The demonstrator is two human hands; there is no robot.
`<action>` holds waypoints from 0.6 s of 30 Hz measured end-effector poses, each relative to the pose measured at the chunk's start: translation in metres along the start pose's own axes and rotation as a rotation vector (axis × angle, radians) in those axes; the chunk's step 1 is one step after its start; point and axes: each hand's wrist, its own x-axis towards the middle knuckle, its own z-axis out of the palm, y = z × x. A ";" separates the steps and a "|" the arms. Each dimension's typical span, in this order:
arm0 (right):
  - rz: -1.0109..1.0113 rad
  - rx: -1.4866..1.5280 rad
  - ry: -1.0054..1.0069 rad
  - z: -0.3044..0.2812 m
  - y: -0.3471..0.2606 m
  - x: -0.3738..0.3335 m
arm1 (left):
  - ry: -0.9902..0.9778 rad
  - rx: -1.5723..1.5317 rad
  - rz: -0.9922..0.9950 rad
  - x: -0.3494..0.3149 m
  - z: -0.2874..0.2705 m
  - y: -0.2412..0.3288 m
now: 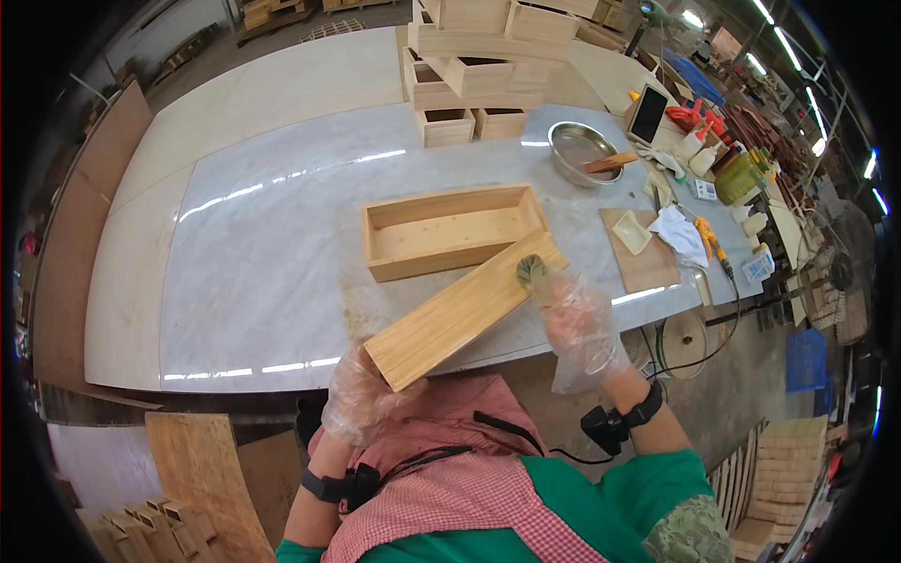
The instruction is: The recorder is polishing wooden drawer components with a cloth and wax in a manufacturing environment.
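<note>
Both my hands wear clear plastic gloves. My left hand (366, 399) grips the near left end of a long pale wooden board (450, 324), which is tilted over the table's front edge. The fingers of my right hand (577, 319) are closed on a greenish-grey wad (532, 270), whose exact kind I cannot make out. That wad presses on the board's upper face near its far right end. Just behind the board, an open rectangular wooden box (413, 267) lies on the table, its far right corner partly hidden by the board.
Stacked wooden boxes (446, 127) stand at the back of the grey-topped table (244, 263). To the right are a metal bowl (563, 150) with a wooden-handled tool, a phone (648, 114), a white cloth (680, 235), a small white dish (632, 233), several bottles and a corded yellow tool (710, 242).
</note>
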 end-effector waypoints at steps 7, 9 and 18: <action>0.682 -0.025 -0.221 0.005 0.051 0.011 | -0.011 -0.026 0.031 0.001 0.002 -0.004; 0.539 -0.038 -0.224 0.017 0.045 -0.004 | -0.016 0.058 0.018 0.000 -0.001 0.000; -0.104 0.368 -0.335 0.006 -0.083 0.029 | -0.037 0.189 0.042 0.003 -0.002 -0.008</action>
